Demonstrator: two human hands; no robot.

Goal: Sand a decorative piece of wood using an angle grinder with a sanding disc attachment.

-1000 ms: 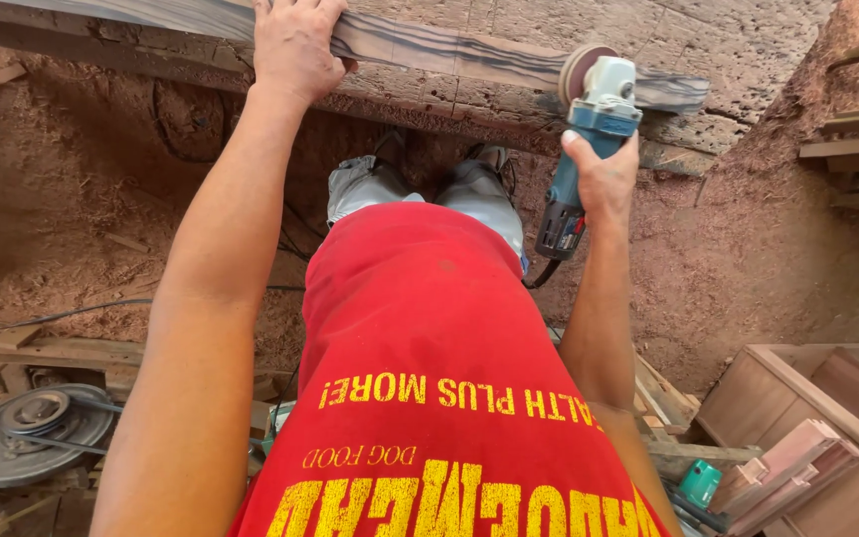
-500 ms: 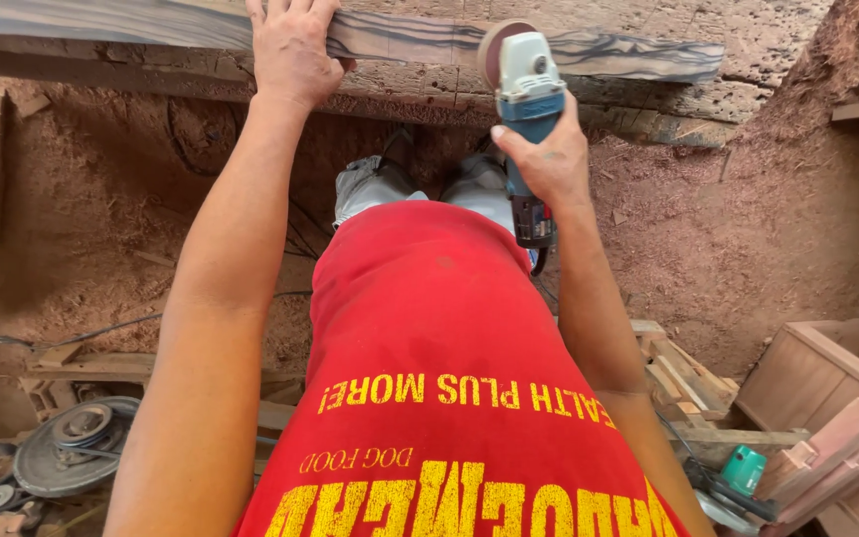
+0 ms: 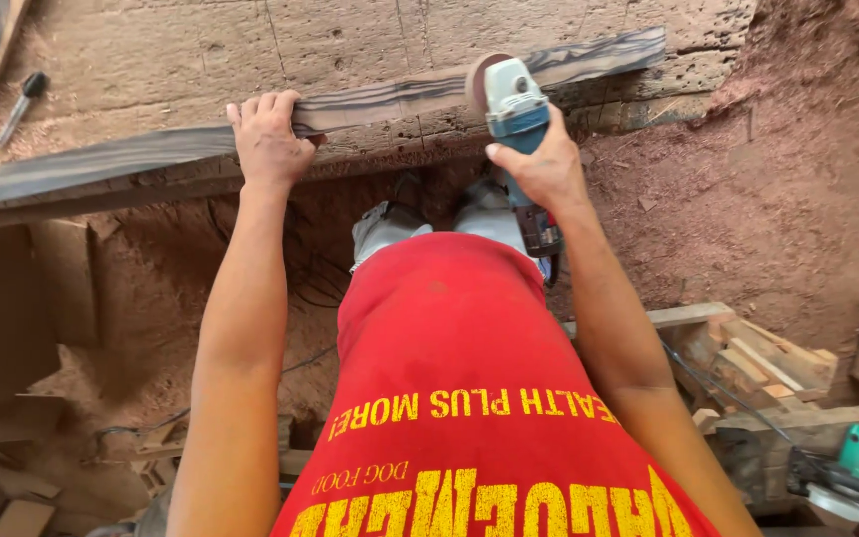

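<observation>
Hands: left hand (image 3: 268,139) grasps the near edge of a long dark-streaked plank (image 3: 151,154); right hand (image 3: 547,169) clenched around a blue angle grinder (image 3: 517,119), its disc against the plank's edge. Plank lies across the worn timber surface (image 3: 350,40). Sanding appears midway; the sanded portion cannot be judged. Plank's left end is cut off. Small dark-handled tool (image 3: 20,104) lies apart.

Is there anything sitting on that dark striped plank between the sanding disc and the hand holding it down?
Nothing visible. The grinder in the right hand meets the dark striped plank with its disc, and the stretch of plank from there to the left hand lies bare. A small dark-handled tool lies apart, far left on the bench.
</observation>
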